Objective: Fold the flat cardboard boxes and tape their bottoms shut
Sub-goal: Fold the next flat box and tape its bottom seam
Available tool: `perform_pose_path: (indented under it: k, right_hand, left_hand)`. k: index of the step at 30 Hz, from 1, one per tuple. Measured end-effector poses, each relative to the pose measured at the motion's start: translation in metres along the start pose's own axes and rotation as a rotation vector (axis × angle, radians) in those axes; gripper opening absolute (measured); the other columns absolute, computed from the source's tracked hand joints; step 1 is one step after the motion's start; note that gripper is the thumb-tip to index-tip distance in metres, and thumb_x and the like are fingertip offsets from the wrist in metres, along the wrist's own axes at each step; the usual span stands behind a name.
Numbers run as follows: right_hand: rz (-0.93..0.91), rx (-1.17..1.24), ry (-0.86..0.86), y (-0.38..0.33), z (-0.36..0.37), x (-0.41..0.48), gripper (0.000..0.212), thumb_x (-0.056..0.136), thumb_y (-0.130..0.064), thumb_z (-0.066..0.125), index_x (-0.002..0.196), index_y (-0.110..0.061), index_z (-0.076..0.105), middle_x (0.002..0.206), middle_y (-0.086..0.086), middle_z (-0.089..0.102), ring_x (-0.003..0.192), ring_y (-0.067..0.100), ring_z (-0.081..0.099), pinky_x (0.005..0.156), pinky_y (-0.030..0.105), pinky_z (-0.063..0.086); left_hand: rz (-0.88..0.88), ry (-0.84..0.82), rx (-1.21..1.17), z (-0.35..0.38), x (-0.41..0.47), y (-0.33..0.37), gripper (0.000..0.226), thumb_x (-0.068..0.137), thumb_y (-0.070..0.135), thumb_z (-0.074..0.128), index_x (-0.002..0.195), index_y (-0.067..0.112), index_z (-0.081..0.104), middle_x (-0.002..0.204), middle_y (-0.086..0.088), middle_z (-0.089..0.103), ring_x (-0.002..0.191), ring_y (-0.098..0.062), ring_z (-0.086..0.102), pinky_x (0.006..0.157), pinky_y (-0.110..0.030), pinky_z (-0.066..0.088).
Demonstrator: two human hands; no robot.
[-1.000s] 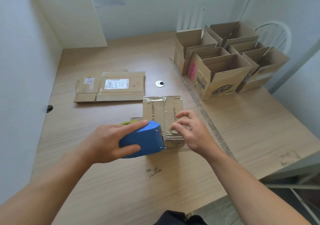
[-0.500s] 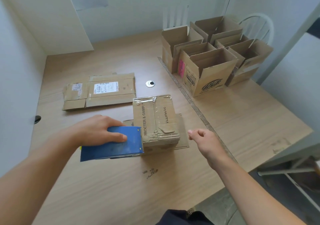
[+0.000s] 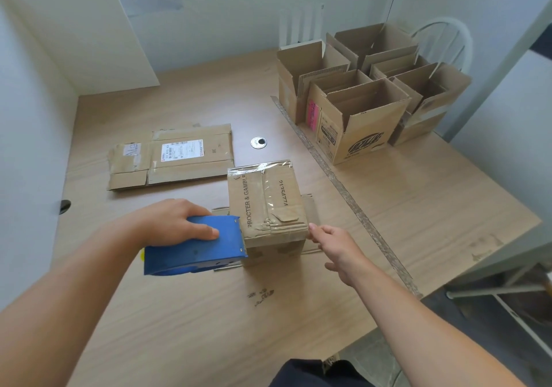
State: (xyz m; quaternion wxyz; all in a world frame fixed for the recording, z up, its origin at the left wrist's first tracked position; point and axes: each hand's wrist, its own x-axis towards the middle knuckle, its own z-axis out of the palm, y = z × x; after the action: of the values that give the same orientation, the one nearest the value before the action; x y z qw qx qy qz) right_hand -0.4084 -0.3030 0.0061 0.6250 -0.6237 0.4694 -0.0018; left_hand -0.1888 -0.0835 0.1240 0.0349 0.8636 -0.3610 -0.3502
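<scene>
On the wooden table (image 3: 418,207) I see the left hand (image 3: 176,222) gripping the blue tape dispenser (image 3: 197,252) against the upturned taped box (image 3: 265,201) at mid-table, with the right hand (image 3: 340,249) loose-fingered just beside its near corner.

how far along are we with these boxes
Done: several folded boxes stand open at the far right of the table. In hand: a box sits bottom up with clear tape along its seam; the left hand holds the blue tape dispenser at its near edge, the right hand is open beside it. Left: flat cardboard, not yet folded.
</scene>
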Motion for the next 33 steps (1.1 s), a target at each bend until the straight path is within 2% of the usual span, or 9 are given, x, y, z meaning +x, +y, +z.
perform_pose_path:
  k: [2, 5, 9, 14, 18, 20, 25, 29, 33]
  right_hand:
    - [0.05, 0.005, -0.001, 0.001, 0.001, 0.0, 0.037, 0.093, -0.057, 0.055, 0.092, -0.023, 0.069, 0.099, 0.009, 0.058, 0.091, 0.017, 0.045, 0.1, 0.063, 0.041]
    - [0.068, 0.018, 0.043, 0.002, 0.003, -0.004, 0.051, 0.086, -0.067, 0.058, 0.114, -0.025, 0.055, 0.119, 0.001, 0.057, 0.109, 0.02, 0.052, 0.094, 0.047, 0.046]
    - [-0.243, -0.207, 0.205, 0.004, 0.001, -0.006, 0.037, 0.096, -0.045, 0.057, 0.076, -0.015, 0.063, 0.086, -0.004, 0.059, 0.082, 0.019, 0.056, 0.062, 0.023, 0.039]
    - [-0.27, -0.037, 0.058, -0.002, 0.0, -0.013, 0.027, 0.095, -0.033, 0.063, 0.082, -0.014, 0.077, 0.109, -0.001, 0.059, 0.101, 0.002, 0.056, 0.085, 0.024, 0.041]
    - [-0.196, 0.1, 0.088, -0.004, 0.009, -0.013, 0.021, 0.083, -0.028, 0.079, 0.069, -0.013, 0.072, 0.077, -0.001, 0.069, 0.078, 0.01, 0.06, 0.069, 0.023, 0.044]
    - [-0.209, 0.111, 0.135, -0.003, 0.015, -0.01, 0.02, 0.082, -0.025, 0.079, 0.068, -0.017, 0.067, 0.082, -0.003, 0.065, 0.08, 0.013, 0.058, 0.07, 0.023, 0.043]
    - [-0.434, -0.213, 0.255, -0.003, 0.014, 0.003, 0.017, 0.088, -0.029, 0.074, 0.079, -0.02, 0.062, 0.103, -0.006, 0.049, 0.109, 0.017, 0.05, 0.083, 0.018, 0.032]
    - [-0.686, -0.586, 0.32, -0.018, 0.008, 0.014, 0.041, 0.089, -0.025, 0.071, 0.127, -0.019, 0.055, 0.128, 0.003, 0.04, 0.122, 0.027, 0.038, 0.099, 0.035, 0.033]
    - [-0.876, -0.849, 0.066, -0.037, 0.003, 0.029, 0.056, 0.094, -0.012, 0.057, 0.143, -0.037, 0.048, 0.152, 0.001, 0.033, 0.137, 0.029, 0.027, 0.11, 0.048, 0.032]
  left_hand:
    - [-0.003, 0.001, 0.015, -0.002, 0.001, 0.001, 0.022, 0.087, 0.059, 0.061, 0.106, 0.051, 0.066, 0.104, 0.019, 0.066, 0.095, -0.004, 0.061, 0.089, -0.034, 0.049]
    - [-0.015, -0.007, 0.024, -0.004, 0.001, 0.003, 0.025, 0.087, 0.058, 0.061, 0.109, 0.048, 0.067, 0.104, 0.018, 0.067, 0.093, -0.003, 0.061, 0.084, -0.03, 0.048]
    - [-0.021, -0.019, 0.029, -0.005, 0.003, 0.006, 0.026, 0.087, 0.059, 0.061, 0.109, 0.047, 0.066, 0.103, 0.018, 0.066, 0.093, -0.002, 0.061, 0.08, -0.028, 0.047]
    - [-0.022, -0.031, 0.03, -0.007, 0.004, 0.007, 0.027, 0.086, 0.06, 0.062, 0.109, 0.047, 0.067, 0.103, 0.016, 0.068, 0.093, -0.006, 0.063, 0.088, -0.035, 0.051]
    - [-0.019, -0.043, 0.03, -0.008, 0.005, 0.006, 0.028, 0.086, 0.06, 0.062, 0.11, 0.048, 0.066, 0.105, 0.015, 0.067, 0.094, -0.007, 0.063, 0.092, -0.039, 0.051]
    - [-0.023, -0.042, 0.025, -0.008, 0.006, 0.005, 0.028, 0.086, 0.061, 0.062, 0.111, 0.048, 0.066, 0.105, 0.016, 0.067, 0.094, -0.006, 0.062, 0.091, -0.037, 0.05]
    - [-0.026, -0.037, -0.008, -0.004, 0.007, 0.002, 0.027, 0.086, 0.06, 0.061, 0.11, 0.048, 0.066, 0.102, 0.017, 0.067, 0.092, -0.005, 0.062, 0.084, -0.032, 0.049]
    - [-0.024, -0.01, -0.069, -0.001, 0.009, -0.001, 0.025, 0.087, 0.059, 0.062, 0.109, 0.048, 0.066, 0.102, 0.017, 0.068, 0.094, -0.006, 0.063, 0.09, -0.035, 0.05]
    - [-0.029, 0.029, -0.102, 0.002, 0.01, -0.004, 0.025, 0.087, 0.058, 0.062, 0.11, 0.047, 0.066, 0.102, 0.016, 0.067, 0.094, -0.006, 0.062, 0.088, -0.033, 0.05]
